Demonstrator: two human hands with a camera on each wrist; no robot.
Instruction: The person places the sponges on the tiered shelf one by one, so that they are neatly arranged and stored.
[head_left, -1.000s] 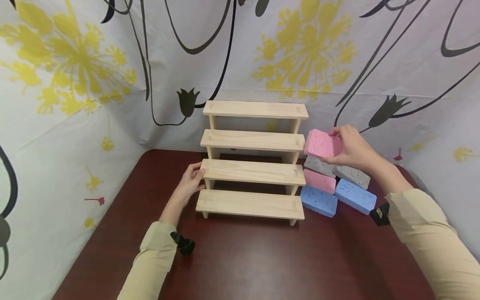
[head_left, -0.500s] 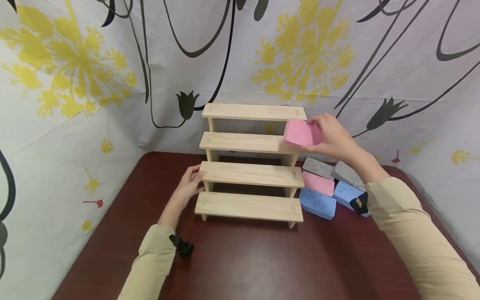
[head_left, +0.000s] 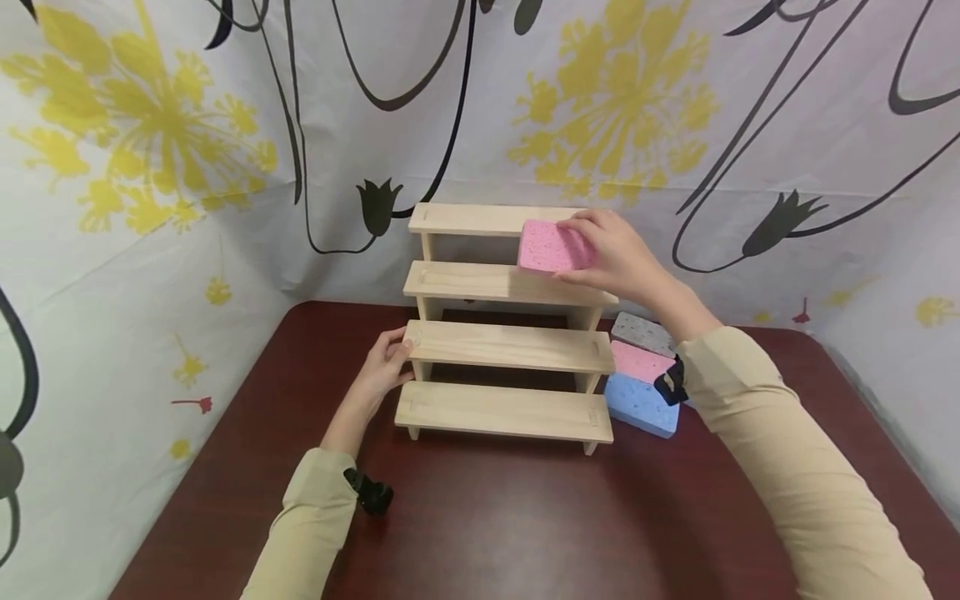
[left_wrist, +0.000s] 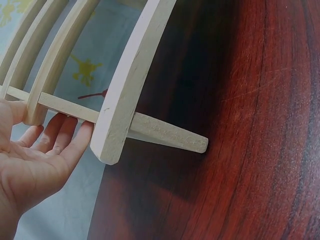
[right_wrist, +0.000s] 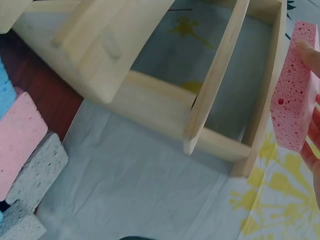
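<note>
A light wooden rack with four stepped shelves (head_left: pixel 510 346) stands on the table. My left hand (head_left: pixel 378 371) grips its left side near the second shelf from the bottom; in the left wrist view the fingers of that hand (left_wrist: pixel 40 155) curl round the side rail, with the thumb over a shelf end. My right hand (head_left: pixel 618 258) pinches a pink sponge (head_left: pixel 551 247) in front of the top shelf, above the right half of the shelf below it. In the right wrist view the pink sponge (right_wrist: pixel 295 90) shows edge-on, apart from the rack.
Right of the rack on the dark red table (head_left: pixel 480 517) lie a grey sponge (head_left: pixel 643 333), another pink sponge (head_left: pixel 641 362) and a blue sponge (head_left: pixel 641 404); my right forearm hides others. A patterned cloth (head_left: pixel 480 100) hangs behind.
My right hand has carried the pink sponge leftward and a little up, from beside the rack to in front of its upper shelves. The left hand keeps its hold.
</note>
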